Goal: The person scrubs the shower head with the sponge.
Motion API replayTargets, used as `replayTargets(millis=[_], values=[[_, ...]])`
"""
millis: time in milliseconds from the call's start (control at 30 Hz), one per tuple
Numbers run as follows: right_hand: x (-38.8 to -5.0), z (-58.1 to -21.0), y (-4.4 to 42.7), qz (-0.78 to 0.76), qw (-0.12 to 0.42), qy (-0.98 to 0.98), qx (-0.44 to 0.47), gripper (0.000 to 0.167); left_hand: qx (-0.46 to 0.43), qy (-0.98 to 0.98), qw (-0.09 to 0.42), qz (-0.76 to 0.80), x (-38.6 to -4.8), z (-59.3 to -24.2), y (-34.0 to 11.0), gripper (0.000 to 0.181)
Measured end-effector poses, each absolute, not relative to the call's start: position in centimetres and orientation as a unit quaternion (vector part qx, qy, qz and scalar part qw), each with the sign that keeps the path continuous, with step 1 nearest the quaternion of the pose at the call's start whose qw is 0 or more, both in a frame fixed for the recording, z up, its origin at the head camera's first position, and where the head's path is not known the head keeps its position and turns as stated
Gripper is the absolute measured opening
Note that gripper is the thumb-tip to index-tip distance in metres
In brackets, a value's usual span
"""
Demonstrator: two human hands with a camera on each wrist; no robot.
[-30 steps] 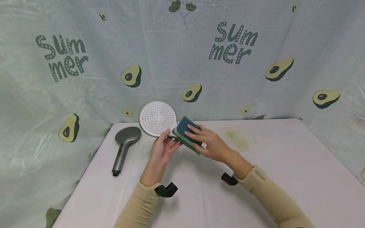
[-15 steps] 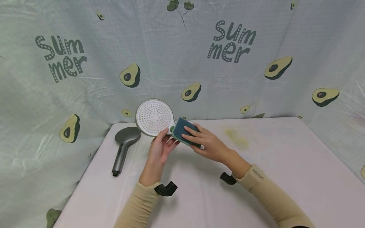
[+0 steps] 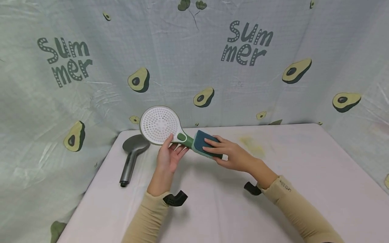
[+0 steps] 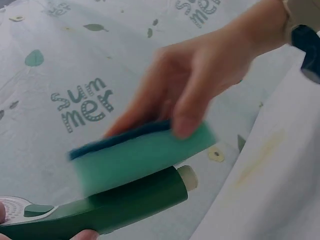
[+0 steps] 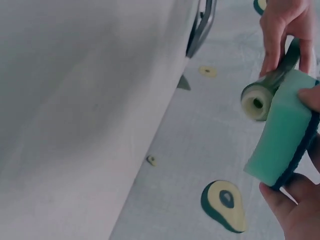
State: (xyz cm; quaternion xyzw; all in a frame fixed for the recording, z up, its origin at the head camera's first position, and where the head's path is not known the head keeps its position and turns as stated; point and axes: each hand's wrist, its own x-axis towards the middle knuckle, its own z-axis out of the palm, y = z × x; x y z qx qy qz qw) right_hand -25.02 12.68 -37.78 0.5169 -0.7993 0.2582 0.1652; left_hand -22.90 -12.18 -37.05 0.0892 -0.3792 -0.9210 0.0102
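My left hand (image 3: 168,155) grips a green and white shower head (image 3: 160,125) near its neck, thumb on top and fingers underneath. The round, nozzle-dotted face points toward me. In my right hand (image 3: 232,153) is a sponge (image 3: 206,143), pinched by its edges, with a dark blue scouring side and a mint green foam side. The foam (image 4: 145,160) lies against or just over the green handle (image 4: 145,200) in the left wrist view; exact contact is blurred. The handle's pale open end (image 5: 257,102) shows in the right wrist view, beside the sponge.
A grey shower head (image 3: 132,158) lies on the left part of the white table (image 3: 212,209), just left of my left hand. Behind the table hangs a pale curtain (image 3: 170,50) printed with avocados. A yellowish stain (image 3: 252,145) marks the tabletop at the back right.
The sponge in my right hand first shifted slightly left, then slid right toward the handle's end, uncovering the green button and upper handle. The held shower head has drifted left.
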Motion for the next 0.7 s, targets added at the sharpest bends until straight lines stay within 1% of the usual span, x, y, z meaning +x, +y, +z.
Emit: replayTargets(millis=[67, 167, 267, 400, 533, 700], values=[[-25.0, -38.0, 13.3, 0.261, 0.160, -0.801, 0.515, 0.052, 0.093, -0.377, 0.020, -0.921, -23.0, -37.0, -12.3, 0.020], [-24.9, -38.2, 13.1, 0.259, 0.177, -0.801, 0.509, 0.053, 0.092, -0.379, 0.017, -0.921, -23.2, -37.2, -12.2, 0.019], [-25.0, -38.3, 11.6, 0.243, 0.208, -0.805, 0.499, 0.053, 0.087, -0.384, 0.007, -0.919, -23.2, -37.6, -11.8, 0.021], [-25.1, -38.3, 9.7, 0.221, 0.231, -0.813, 0.487, 0.051, 0.087, -0.378, -0.001, -0.922, -23.2, -38.1, -11.3, 0.024], [-25.1, -38.2, 9.8, 0.215, 0.226, -0.810, 0.497, 0.052, 0.096, -0.365, 0.006, -0.926, -23.2, -38.0, -11.6, 0.023], [-25.3, -38.7, 12.2, 0.268, 0.197, -0.793, 0.510, 0.051, 0.111, -0.332, 0.025, -0.937, -23.3, -37.0, -13.1, 0.020]])
